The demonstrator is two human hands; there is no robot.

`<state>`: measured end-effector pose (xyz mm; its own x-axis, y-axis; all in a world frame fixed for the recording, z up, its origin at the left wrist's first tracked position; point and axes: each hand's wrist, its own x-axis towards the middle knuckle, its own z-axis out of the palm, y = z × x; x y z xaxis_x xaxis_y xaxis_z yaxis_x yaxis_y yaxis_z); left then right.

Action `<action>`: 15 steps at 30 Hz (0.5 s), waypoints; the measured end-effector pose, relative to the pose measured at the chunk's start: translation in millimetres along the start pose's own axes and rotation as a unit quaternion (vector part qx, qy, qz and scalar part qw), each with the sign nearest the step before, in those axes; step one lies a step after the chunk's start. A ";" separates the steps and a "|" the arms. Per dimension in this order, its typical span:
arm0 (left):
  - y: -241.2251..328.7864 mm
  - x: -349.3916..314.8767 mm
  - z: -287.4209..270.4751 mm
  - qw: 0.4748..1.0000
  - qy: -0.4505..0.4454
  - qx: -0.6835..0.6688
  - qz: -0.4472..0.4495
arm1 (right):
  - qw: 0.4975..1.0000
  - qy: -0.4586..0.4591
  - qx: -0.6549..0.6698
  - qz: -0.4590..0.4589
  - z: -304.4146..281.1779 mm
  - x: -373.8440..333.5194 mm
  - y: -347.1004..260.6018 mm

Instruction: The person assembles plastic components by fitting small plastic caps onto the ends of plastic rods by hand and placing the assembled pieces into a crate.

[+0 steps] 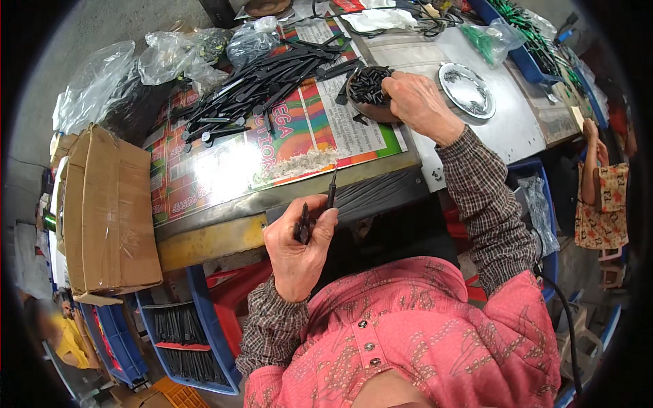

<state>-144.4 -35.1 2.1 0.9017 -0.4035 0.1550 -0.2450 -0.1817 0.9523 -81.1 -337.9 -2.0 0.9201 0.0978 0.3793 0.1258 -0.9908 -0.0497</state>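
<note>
My left hand (298, 248) is closed in front of the table's near edge. Its fingers hold a slim black stick-like part (332, 192) with a thin tip pointing up and away from me. Another dark piece (302, 223) shows between the same fingers; I cannot tell its kind. At the bowl (378, 113) filled with small black pieces (368, 83), my right hand (420, 102) has its fingers bent down at the right rim. The fingertips are partly hidden, so what they pinch does not show.
Long black plastic parts (253, 85) lie heaped on the printed sheet (323, 129). Pale crumbs (299, 163) lie near its front edge. A round metal dish (467, 90) is right of the bowl. A cardboard box (112, 211) stands at left, and blue bins (187, 333) are below. Another person (592, 163) sits at far right.
</note>
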 end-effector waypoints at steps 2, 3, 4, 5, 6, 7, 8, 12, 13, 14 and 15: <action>-0.5 -0.5 3.1 1.000 0.008 -0.009 0.018 | 1.000 0.001 -0.001 -0.002 -0.5 1.1 0.8; -1.4 -1.3 4.1 0.999 0.016 -0.019 0.033 | 1.000 -0.001 -0.002 -0.005 -0.6 1.1 0.4; -1.1 -2.5 4.2 0.999 0.016 -0.019 0.034 | 1.000 -0.001 -0.002 -0.005 -1.8 -0.2 -0.4; -0.7 -3.6 4.4 0.999 0.010 -0.029 0.026 | 1.000 0.025 0.014 -0.003 -3.7 -2.6 -1.2; -0.9 -5.2 3.9 0.999 0.006 -0.039 0.016 | 0.998 0.049 0.032 -0.003 -6.2 -3.9 -5.4; 0.0 -6.1 3.4 0.999 0.007 -0.039 0.015 | 0.998 0.048 0.033 -0.004 -10.4 -6.7 -10.0; 1.7 -6.4 3.0 0.999 0.003 -0.045 0.014 | 0.995 0.074 0.070 0.003 -17.0 -11.4 -15.5; 3.2 -10.3 4.3 0.999 -0.002 -0.050 0.010 | 0.933 0.071 0.347 0.058 -47.5 -33.5 -54.9; 1.2 -11.8 3.8 0.999 -0.001 -0.050 0.009 | 0.919 0.051 0.385 0.074 -52.0 -39.9 -64.9; -1.6 -13.8 2.8 1.000 -0.008 -0.026 0.011 | 0.918 0.050 0.386 0.074 -54.5 -46.3 -76.1; -2.5 -15.2 2.9 1.000 -0.017 -0.005 0.016 | 0.863 0.030 0.494 0.104 -58.4 -53.6 -86.8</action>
<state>-158.5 -31.1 -3.4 0.8813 -0.4384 0.1761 -0.2695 -0.1602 0.9496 -163.0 -262.6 36.0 0.9439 -0.1074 0.3122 0.2417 -0.4197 -0.8749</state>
